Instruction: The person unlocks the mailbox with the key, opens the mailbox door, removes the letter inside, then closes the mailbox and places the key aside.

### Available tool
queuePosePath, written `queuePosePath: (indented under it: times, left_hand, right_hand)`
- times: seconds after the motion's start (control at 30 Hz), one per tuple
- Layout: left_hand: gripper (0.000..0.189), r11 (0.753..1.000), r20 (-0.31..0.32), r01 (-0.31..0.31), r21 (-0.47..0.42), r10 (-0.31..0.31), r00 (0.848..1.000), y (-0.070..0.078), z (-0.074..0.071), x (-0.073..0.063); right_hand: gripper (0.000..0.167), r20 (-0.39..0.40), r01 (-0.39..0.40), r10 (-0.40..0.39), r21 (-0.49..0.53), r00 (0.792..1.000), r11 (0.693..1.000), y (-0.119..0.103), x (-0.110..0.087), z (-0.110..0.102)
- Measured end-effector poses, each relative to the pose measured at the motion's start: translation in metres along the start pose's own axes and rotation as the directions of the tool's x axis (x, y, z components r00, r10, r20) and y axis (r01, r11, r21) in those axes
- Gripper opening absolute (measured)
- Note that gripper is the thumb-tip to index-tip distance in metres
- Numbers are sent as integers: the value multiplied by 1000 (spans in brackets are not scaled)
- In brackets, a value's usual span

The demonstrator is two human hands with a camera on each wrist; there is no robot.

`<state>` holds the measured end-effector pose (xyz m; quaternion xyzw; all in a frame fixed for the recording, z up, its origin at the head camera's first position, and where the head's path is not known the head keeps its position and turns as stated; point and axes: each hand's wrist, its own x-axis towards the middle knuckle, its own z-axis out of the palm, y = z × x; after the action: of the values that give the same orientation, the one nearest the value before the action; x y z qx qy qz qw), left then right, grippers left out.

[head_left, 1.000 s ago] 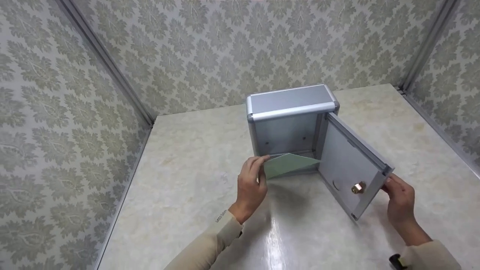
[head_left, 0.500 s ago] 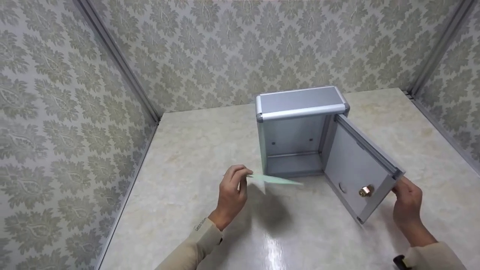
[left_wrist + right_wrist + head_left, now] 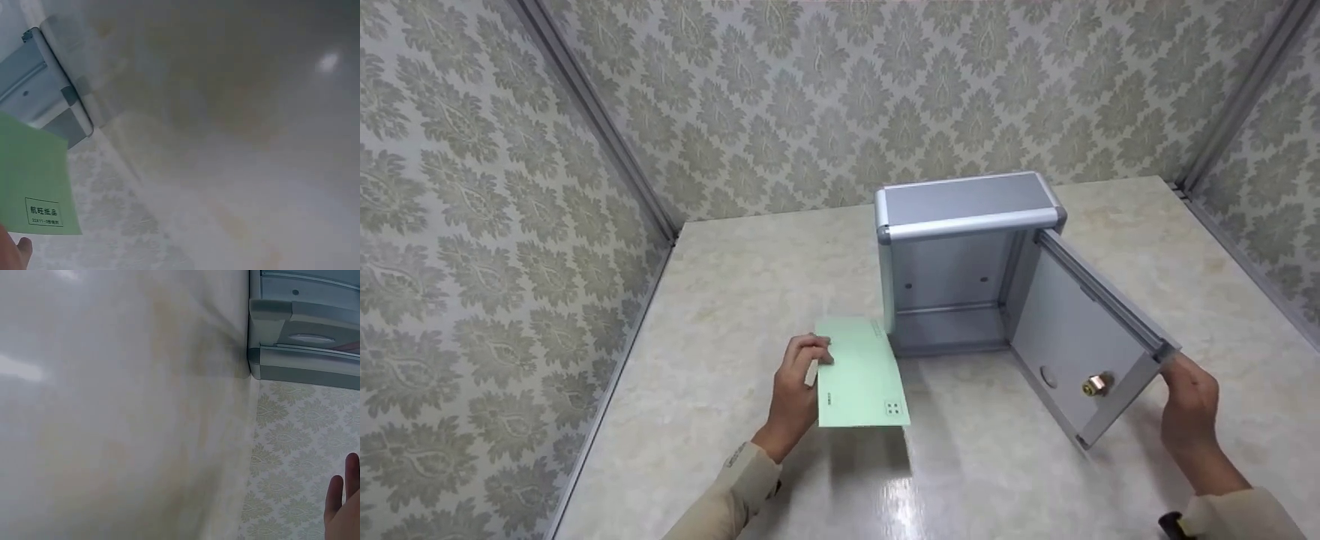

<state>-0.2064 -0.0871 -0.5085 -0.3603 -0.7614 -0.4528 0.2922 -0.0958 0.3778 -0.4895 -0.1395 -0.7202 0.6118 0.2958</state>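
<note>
My left hand (image 3: 799, 390) grips the left edge of a pale green envelope (image 3: 859, 375), holding it above the table in front of a grey metal letter box (image 3: 971, 202). Small print and a stamp-like square show on the envelope; in the left wrist view the envelope (image 3: 34, 180) bears a printed label. The box's door (image 3: 1072, 337), with a brass lock on its inner face, hangs wide to the right. At that door's free edge my right hand (image 3: 1189, 405) holds on, its fingertips partly hidden behind the door. Two of its fingers (image 3: 351, 478) show outstretched in the right wrist view.
The box stands on a glossy marbled table (image 3: 720, 300), near the patterned back wall (image 3: 847, 97). Patterned panels with grey metal posts rise at both sides. The door juts forward from the box's right side.
My left hand has drawn the envelope away from the box's opening, leftward and towards me, and turned its printed face up. The right hand stays at the door's edge.
</note>
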Motion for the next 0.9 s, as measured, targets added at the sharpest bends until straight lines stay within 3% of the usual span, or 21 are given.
queuePosePath:
  times: [0.17,0.5,0.7,0.9]
  left_hand:
    - [20,995,58,80,67,-84,995,-7,-4,-2]
    - [24,981,173,121,153,-147,974,-13,-15,-2]
    - [20,955,247,202,218,-254,935,-12,-16,-3]
    - [19,915,291,240,323,-338,895,-14,-14,-2]
  right_hand:
    - [40,61,16,-9,-121,998,993,4,3,-5]
    - [42,97,33,-20,-135,995,990,5,6,-6]
    - [41,90,24,-18,-68,996,997,5,6,-6]
    - [40,89,21,-13,-95,996,995,5,7,-7]
